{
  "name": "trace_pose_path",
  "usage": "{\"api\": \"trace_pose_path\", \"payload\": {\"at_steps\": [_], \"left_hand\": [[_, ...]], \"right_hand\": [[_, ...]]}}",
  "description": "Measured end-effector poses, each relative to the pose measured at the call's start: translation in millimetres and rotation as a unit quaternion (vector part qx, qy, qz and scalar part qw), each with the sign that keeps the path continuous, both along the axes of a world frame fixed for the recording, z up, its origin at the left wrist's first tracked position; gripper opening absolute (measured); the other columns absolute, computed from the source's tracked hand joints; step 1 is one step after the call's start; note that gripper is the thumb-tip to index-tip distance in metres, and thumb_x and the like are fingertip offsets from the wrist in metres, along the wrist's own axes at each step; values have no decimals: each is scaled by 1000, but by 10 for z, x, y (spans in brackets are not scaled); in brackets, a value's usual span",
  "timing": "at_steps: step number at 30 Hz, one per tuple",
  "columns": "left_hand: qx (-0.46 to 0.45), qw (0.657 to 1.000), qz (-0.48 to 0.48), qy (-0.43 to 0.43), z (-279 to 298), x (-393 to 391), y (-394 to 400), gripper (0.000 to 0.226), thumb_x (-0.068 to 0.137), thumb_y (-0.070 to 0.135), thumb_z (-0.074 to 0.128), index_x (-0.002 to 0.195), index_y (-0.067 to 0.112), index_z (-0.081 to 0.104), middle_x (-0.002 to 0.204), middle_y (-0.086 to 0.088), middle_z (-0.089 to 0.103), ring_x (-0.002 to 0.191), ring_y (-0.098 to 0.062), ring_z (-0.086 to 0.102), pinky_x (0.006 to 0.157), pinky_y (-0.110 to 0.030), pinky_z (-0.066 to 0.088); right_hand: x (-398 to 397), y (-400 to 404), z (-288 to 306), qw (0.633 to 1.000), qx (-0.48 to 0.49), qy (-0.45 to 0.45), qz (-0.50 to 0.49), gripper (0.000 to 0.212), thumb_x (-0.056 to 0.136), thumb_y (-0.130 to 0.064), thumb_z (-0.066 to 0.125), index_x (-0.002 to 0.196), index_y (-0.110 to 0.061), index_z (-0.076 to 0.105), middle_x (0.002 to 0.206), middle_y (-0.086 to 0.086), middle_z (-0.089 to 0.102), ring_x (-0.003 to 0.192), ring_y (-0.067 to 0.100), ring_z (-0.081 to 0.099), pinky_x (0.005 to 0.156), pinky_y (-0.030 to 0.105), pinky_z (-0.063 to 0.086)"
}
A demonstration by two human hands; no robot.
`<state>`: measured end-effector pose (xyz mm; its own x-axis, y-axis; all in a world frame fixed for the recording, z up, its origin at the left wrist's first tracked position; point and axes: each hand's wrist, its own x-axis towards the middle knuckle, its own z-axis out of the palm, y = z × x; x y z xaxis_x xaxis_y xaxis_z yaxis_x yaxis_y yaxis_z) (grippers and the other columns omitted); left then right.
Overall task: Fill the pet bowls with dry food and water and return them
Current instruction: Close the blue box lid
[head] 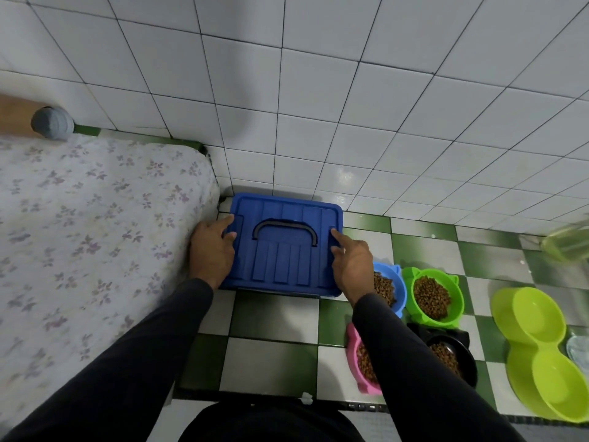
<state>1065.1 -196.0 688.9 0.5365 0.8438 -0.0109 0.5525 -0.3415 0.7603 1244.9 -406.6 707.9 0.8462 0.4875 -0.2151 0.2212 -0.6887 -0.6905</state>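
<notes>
While kibble is already sitting in four bowls (433, 296) right of the right hand (352, 267), both it and the left hand (212, 250) are pressing relaxed fingers on the blue bin lid (282, 247), likely snapping it closed.

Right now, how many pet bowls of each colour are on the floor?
Blue bowl: 1, with dry food
Green bowl: 1, with dry food
Pink bowl: 1, with dry food
Black bowl: 1, with dry food
Lime double bowl: 1, no dry food
Total: 5
</notes>
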Motion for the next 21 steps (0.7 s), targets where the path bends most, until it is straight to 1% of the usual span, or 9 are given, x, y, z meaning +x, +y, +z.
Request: {"api": "trace_pose_path", "payload": {"at_steps": [3, 6, 8, 11, 14, 16, 17, 19, 21], "left_hand": [[7, 1000, -10, 10, 9, -10, 26, 43, 100, 10, 64, 143, 12, 59, 137, -13, 61, 122, -23, 59, 104, -23, 40], [8, 1000, -2, 18, 68, 21, 7, 42, 99, 8, 65, 141, 12, 61, 135, -15, 62, 120, -26, 61, 103, -24, 42], [15, 1000, -8, 17, 131, 31, -28, 42, 99, 4, 64, 141, 10, 61, 134, -16, 63, 121, -27, 61, 102, -23, 40], [27, 999, -18, 4, 208, 29, -86, 51, 97, 0, 64, 146, 11, 53, 139, -6, 60, 127, -20, 56, 106, -25, 40], [-15, 1000, 21, -4, 232, 34, -78, 46, 97, 6, 66, 142, 12, 55, 136, -6, 62, 126, -23, 59, 107, -40, 50], [-24, 999, 39, 13, 260, 34, -88, 37, 98, 8, 65, 134, 10, 60, 127, -9, 67, 116, -25, 64, 100, -41, 55], [-17, 999, 34, 17, 280, 30, -97, 32, 97, 6, 64, 130, 7, 62, 120, -10, 68, 108, -23, 65, 95, -37, 56], [15, 1000, 10, 26, 303, 17, -121, 22, 94, -2, 60, 116, 0, 65, 100, -12, 66, 88, -21, 61, 82, -35, 55], [47, 997, -14, 52, 299, 9, -138, 23, 91, -6, 57, 113, -5, 65, 95, -15, 63, 83, -24, 58, 76, -35, 52]], "right_hand": [[35, 20, 14, 1000, -20, -18, 9, 56, 101, -8, 52, 151, -31, 43, 128, 23, 58, 110, 37, 59, 94, 31, 46], [31, 18, 78, 997, -77, -20, -15, 64, 104, -16, 53, 158, -36, 25, 120, 16, 51, 91, 21, 50, 88, 28, 43], [17, 42, 108, 995, -84, -33, -30, 67, 102, -17, 55, 159, -32, 23, 119, 16, 52, 96, 24, 51, 92, 31, 43], [-13, 70, 167, 989, -132, -56, -24, 61, 101, -19, 58, 154, -25, 30, 120, 16, 56, 109, 30, 59, 90, 33, 45], [-46, 79, 196, 989, -132, -73, 0, 43, 100, -17, 58, 142, -18, 44, 121, 15, 55, 101, 26, 56, 83, 26, 41], [-69, 71, 239, 991, -118, -59, 9, 34, 99, -19, 59, 133, -20, 55, 125, 11, 54, 109, 28, 51, 83, 29, 41], [-130, 96, 318, 991, -132, -10, 22, 29, 97, -25, 61, 126, -23, 60, 124, 6, 54, 115, 28, 46, 84, 30, 41], [-166, 92, 278, 963, -249, -78, 69, 24, 93, -34, 67, 117, -28, 65, 116, -2, 56, 121, 26, 37, 82, 32, 40], [-138, 117, 207, 988, -151, -17, 12, 31, 93, -23, 64, 124, -23, 63, 118, 7, 57, 115, 27, 40, 76, 24, 36]]}}
